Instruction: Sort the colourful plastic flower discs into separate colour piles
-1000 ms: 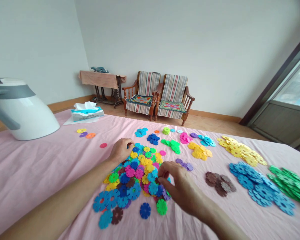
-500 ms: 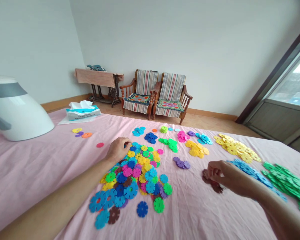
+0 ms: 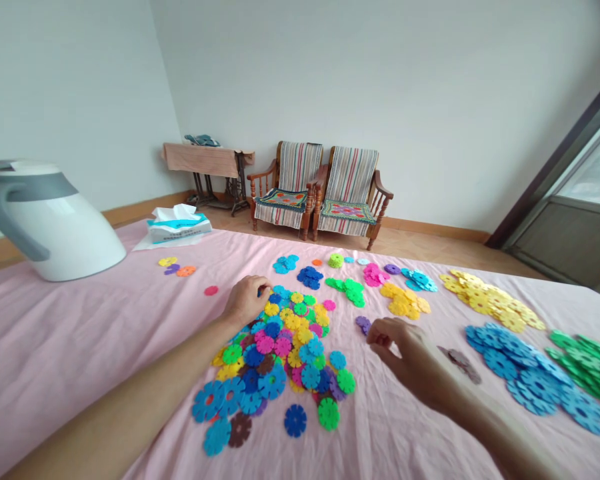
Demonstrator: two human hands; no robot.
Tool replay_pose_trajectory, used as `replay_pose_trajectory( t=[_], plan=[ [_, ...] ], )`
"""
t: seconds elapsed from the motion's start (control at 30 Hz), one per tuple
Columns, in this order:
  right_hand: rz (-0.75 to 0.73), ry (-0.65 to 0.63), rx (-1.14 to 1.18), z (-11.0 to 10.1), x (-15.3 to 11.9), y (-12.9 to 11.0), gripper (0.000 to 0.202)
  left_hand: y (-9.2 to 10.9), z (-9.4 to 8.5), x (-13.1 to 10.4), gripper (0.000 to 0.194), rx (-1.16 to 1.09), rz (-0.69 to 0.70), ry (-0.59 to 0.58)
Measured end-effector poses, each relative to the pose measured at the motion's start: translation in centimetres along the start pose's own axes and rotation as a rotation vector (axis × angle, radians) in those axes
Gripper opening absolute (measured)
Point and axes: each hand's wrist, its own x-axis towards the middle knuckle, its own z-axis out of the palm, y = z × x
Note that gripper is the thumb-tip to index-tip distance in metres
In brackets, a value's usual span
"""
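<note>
A mixed heap of notched plastic discs (image 3: 280, 343) in many colours lies before me on the pink tablecloth (image 3: 170, 333). My left hand (image 3: 247, 299) rests at the heap's far left edge, its fingers curled down. Whatever its fingertips hold is hidden. To the right of the heap, my right hand (image 3: 397, 347) hovers close to a few purple discs (image 3: 363, 325) and partly covers them. Its fingers are bent, with a gap to the thumb, and no disc shows between them. Behind its wrist lie several brown discs (image 3: 463, 363).
Sorted groups lie to the right: blue discs (image 3: 530, 373), green discs (image 3: 585, 363), yellow discs (image 3: 490, 299). Smaller groups stand farther back, such as pink discs (image 3: 375, 275). On the left are a white jug (image 3: 80, 230) and a tissue box (image 3: 180, 228). Two wooden chairs (image 3: 347, 180) stand beyond.
My right hand has moved left from the brown discs to beside the purple ones. My left hand stays at the heap's edge. The view has turned slightly left.
</note>
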Motion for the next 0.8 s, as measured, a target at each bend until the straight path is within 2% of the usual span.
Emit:
replay_pose_trajectory(
  t=[0.13,0.3,0.43,0.63,0.8],
  plan=[
    [-0.153,-0.081,0.07,2.3,0.8,-5.0,0.016,0.3,-0.2,-0.1,0.02,0.004,0.001,0.001],
    [-0.321,-0.113,0.124,5.4,2.0,-8.2,0.016,0.4,-0.3,-0.1,0.018,-0.004,0.003,0.006],
    [-0.327,-0.081,0.137,7.4,2.6,-9.6,0.013,0.3,-0.2,-0.2,0.019,-0.008,-0.001,0.012],
    [-0.305,-0.044,0.044,8.5,3.0,-10.5,0.015,0.2,-0.1,-0.1,0.018,-0.012,0.0,0.017],
    [-0.446,0.027,-0.119,9.2,2.9,-10.3,0.017,0.3,-0.2,-0.1,0.018,-0.008,-0.003,0.018]
  ],
)
